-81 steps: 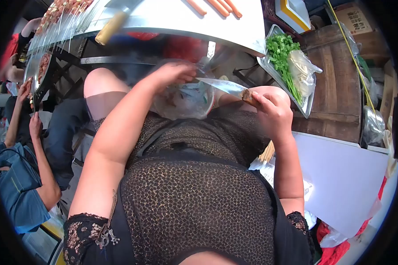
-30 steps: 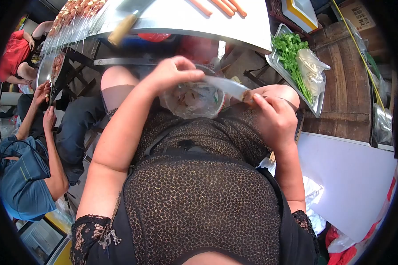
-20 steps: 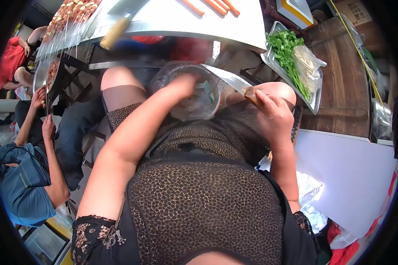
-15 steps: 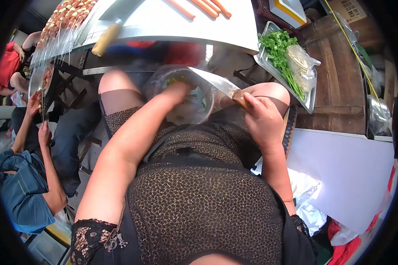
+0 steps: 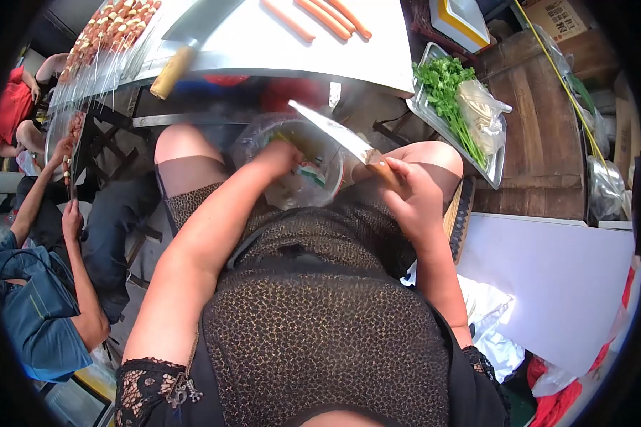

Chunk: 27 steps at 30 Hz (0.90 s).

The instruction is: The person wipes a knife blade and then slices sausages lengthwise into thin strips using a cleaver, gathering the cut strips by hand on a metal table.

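Note:
My right hand (image 5: 413,199) is closed around the wooden handle of a knife (image 5: 335,135), whose wide blade points up and to the left over the edge of a bin. Between my knees stands this bin (image 5: 338,174), lined with a clear plastic bag (image 5: 246,134) and holding some scraps. My left hand (image 5: 280,158) is inside its opening, fingers curled and mostly hidden. A bit of yellow-green shows by those fingers; whether they grip it is unclear.
A white table (image 5: 256,43) ahead carries sausages (image 5: 324,18), a cleaver (image 5: 174,71) and skewered pieces (image 5: 114,28). On the right, a metal tray (image 5: 497,167) holds green herbs (image 5: 445,78) and a plastic bag. At left, another person (image 5: 43,306) handles skewers.
My right hand has shifted slightly left and toward my body, and the blade tip has moved left. My left hand, blurred before, now shows more clearly over the bin.

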{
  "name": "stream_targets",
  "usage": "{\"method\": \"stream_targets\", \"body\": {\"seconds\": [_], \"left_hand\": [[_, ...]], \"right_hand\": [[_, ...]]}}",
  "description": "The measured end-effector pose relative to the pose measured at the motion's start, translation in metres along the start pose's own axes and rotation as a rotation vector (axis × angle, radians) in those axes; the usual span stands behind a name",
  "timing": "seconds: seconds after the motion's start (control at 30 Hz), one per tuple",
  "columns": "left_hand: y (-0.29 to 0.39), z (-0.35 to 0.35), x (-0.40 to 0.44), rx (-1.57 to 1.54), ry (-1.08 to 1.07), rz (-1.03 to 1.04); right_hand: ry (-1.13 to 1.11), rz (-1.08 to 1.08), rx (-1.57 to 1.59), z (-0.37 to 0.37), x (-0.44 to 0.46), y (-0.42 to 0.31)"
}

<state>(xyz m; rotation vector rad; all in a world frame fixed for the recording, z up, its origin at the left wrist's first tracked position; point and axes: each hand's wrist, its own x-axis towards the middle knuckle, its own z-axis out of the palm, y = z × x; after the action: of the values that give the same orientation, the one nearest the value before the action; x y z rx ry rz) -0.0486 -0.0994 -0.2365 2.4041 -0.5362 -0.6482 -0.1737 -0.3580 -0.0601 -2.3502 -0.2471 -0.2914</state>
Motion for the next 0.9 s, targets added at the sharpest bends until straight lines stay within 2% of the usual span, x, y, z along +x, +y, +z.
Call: {"method": "stream_targets", "body": {"seconds": [0.03, 0.07, 0.13, 0.27, 0.33, 0.4, 0.43, 0.53, 0.6, 0.67, 0.73, 0.77, 0.8, 0.87, 0.9], "left_hand": [[0.001, -0.001, -0.001, 0.009, -0.015, -0.026], [0.002, -0.001, -0.002, 0.018, -0.03, -0.05], [0.001, -0.001, -0.005, 0.007, -0.054, -0.034], [-0.004, 0.009, -0.008, -0.05, -0.029, -0.032], [0.025, -0.008, -0.027, -0.075, 0.055, -0.019], [0.036, -0.023, -0.032, -0.34, 0.149, -0.066], [0.039, -0.03, -0.04, 0.057, 0.327, 0.199], [0.073, -0.069, -0.064, 0.018, 0.267, 0.193], [0.086, -0.089, -0.072, 0.051, 0.238, 0.198], [0.09, -0.101, -0.077, 0.072, 0.194, 0.191], [0.091, -0.111, -0.079, 0.1, 0.184, 0.152], [0.096, -0.116, -0.084, -0.006, 0.188, 0.101], [0.097, -0.125, -0.09, -0.009, 0.189, 0.087], [0.096, -0.145, -0.102, 0.334, 0.601, 0.463], [0.095, -0.156, -0.108, 0.322, 0.665, 0.411]], "right_hand": [[-0.051, 0.143, 0.316, 0.001, -0.001, 0.0], [-0.043, 0.136, 0.313, -0.004, -0.001, -0.002], [-0.397, 0.674, 1.16, -0.019, 0.003, -0.013], [-0.419, 0.673, 1.406, -0.015, 0.0, -0.014], [-0.424, 0.657, 1.435, -0.015, 0.0, -0.012], [-0.431, 0.619, 1.465, -0.018, 0.006, -0.011], [-0.403, 0.628, 1.376, -0.021, 0.008, -0.012], [-0.329, 0.573, 1.231, -0.033, 0.03, -0.009], [-0.276, 0.423, 1.017, -0.045, 0.066, -0.005], [-0.013, 0.445, 0.893, -0.045, 0.11, -0.008], [-0.056, 0.392, 0.681, -0.05, 0.164, 0.008], [0.055, 0.144, 0.47, -0.035, 0.193, 0.029], [0.206, -0.054, 0.11, -0.023, 0.221, 0.045], [0.205, -0.051, -0.2, -0.012, 0.27, 0.061], [0.2, -0.084, -0.314, -0.004, 0.293, 0.074]]}}
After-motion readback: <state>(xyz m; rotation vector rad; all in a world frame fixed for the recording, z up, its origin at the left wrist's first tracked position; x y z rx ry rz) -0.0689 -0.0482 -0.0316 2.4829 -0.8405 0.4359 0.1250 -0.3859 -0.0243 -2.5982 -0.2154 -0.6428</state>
